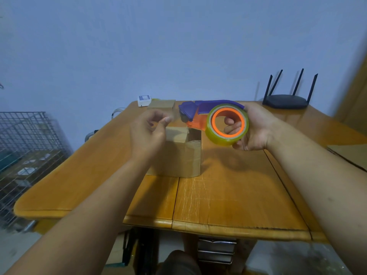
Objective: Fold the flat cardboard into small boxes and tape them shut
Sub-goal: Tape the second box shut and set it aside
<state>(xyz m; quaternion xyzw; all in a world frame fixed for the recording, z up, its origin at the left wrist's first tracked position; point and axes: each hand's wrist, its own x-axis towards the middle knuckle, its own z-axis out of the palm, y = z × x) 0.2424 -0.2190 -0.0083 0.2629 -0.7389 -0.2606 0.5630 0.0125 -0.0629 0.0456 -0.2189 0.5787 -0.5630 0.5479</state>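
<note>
A small brown cardboard box (179, 155) stands on the wooden table (228, 195) with its top flaps partly raised. Above and right of it my right hand (256, 130) grips a tape dispenser (218, 120), purple and orange, with a roll of clear tape; fingers pass through the roll's orange core. My left hand (148, 132) hovers over the box's left side, thumb and fingers curled together near the dispenser's nose, seemingly pinching the clear tape end, which is hard to see. A second folded box (161, 105) sits at the table's far edge.
A black router (287, 101) with several antennas stands at the back right. A small white device (144, 100) lies at the back edge. Flat cardboard (350, 155) rests on the table's right side. A wire cage (25, 155) stands left of the table.
</note>
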